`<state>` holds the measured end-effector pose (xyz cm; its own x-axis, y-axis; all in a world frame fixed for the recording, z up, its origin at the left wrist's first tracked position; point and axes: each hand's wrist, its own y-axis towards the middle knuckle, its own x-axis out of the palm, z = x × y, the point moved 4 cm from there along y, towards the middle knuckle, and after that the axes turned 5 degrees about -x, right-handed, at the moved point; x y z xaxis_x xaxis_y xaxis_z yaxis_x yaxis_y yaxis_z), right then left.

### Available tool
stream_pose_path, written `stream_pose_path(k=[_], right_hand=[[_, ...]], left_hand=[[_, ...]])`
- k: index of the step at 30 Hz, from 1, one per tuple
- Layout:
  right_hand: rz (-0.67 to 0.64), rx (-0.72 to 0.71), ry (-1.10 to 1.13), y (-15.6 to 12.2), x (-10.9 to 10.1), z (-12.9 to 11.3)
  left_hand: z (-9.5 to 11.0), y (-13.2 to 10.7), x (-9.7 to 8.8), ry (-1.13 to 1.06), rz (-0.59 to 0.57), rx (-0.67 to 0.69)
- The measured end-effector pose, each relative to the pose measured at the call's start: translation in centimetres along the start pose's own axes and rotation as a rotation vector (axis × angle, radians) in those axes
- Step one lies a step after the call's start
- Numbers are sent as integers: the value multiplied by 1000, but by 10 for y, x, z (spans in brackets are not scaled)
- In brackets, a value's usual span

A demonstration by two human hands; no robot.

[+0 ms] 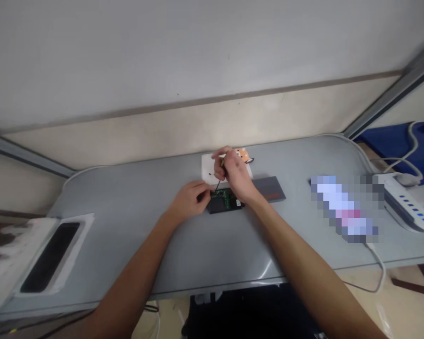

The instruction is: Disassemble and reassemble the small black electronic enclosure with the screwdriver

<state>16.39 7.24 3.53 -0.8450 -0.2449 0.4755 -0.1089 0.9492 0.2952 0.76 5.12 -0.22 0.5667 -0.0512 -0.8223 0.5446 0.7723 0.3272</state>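
Observation:
A flat dark device (226,201) lies opened on the table, showing a green circuit board and black parts. My left hand (191,200) rests at its left end, thumb and fingertips closed on the upper left corner. In my right hand (235,172) is a slim screwdriver (218,185), held at a steep slant with its tip down on the board near the left fingertips. A grey panel (268,189) with a reddish mark extends right from behind my right wrist. Whether it joins the device is hidden by that wrist.
Behind the hands lies white paper (207,165) with a small dark speck, beside an orange spotted trinket (242,154). A black phone (51,256) sits at left on white paper. At right are a blurred-out device (342,207) on a cable and a white power strip (406,202).

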Motion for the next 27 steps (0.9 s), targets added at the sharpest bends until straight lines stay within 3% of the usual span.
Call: stream_pose_path(k=[7,13,20,27], right_hand=[[-63,17,64,-1,-2,-3],[90,-28,21,-1,-4,-5],[-24,6,51,1,-1,-8],[89,-25,-4,-1,-5,-7]], left_hand=[[-2,0,1,-5,25,7],[-1,1,3,-2,2,-9],[1,1,2,-3,14,5],[0,1,4,-3,11,12]])
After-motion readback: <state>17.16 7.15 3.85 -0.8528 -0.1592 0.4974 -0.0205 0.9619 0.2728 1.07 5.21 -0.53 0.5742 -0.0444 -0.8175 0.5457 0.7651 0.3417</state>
